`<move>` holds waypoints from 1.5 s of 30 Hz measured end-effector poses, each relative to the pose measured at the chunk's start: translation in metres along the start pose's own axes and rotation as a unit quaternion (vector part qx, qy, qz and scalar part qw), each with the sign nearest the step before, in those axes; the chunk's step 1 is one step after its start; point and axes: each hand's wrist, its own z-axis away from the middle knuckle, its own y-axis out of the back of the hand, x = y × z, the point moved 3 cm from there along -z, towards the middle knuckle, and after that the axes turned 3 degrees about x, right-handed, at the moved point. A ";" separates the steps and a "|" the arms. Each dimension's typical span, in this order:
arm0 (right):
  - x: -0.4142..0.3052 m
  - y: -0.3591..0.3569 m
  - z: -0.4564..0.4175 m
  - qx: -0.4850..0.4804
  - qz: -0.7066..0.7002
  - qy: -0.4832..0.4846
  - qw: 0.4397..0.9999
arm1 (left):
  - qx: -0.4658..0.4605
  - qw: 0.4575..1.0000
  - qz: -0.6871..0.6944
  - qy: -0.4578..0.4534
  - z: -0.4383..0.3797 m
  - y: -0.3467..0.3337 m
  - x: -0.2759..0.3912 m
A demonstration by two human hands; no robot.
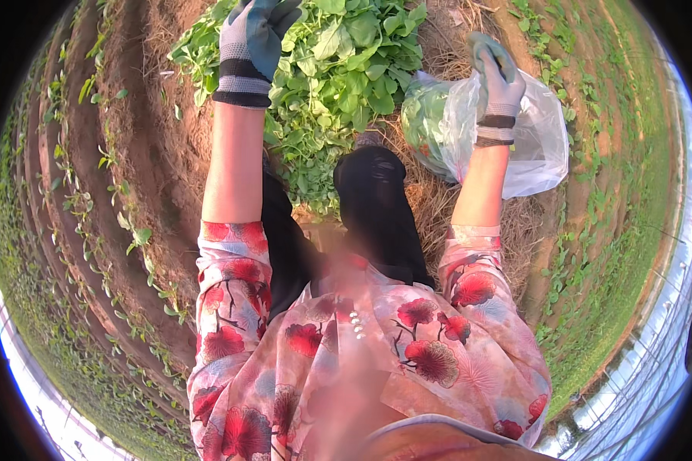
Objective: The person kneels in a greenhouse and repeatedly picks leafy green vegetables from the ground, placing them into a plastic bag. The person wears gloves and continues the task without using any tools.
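Observation:
A large heap of leafy greens point(346, 75) lies on the ground before me, reaching down between my black-clad knees. My left hand point(256, 52), in a grey and blue-green coated work glove, is over the left part of the heap; its fingertips reach the picture's top edge, and whether it grips leaves cannot be told. To the right of the heap lies a clear plastic bag point(533, 167) with greens inside at its left end. My right hand point(496, 78), gloved alike, is at the bag, its wrist over the film. Its fingers are close together; a hold on the film is not clear.
Dry straw point(438, 213) covers soil around the bag and beside my right knee. Rows of young plants point(141, 236) grow in ridged soil on the left, and more green rows point(588, 230) run along the right. Greenhouse framing shows at the lower right rim.

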 end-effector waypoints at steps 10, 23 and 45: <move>0.205 -0.148 -0.062 -0.095 0.143 -0.079 0.982 | 0.102 0.993 0.038 0.047 0.014 -0.004 -0.027; 0.183 -0.307 -0.066 -0.313 0.739 0.334 0.495 | 0.072 0.983 0.105 0.136 0.013 -0.023 -0.050; 0.104 -0.203 -0.085 -0.201 -0.178 -0.200 0.942 | 0.064 0.987 0.101 0.108 0.010 -0.006 -0.012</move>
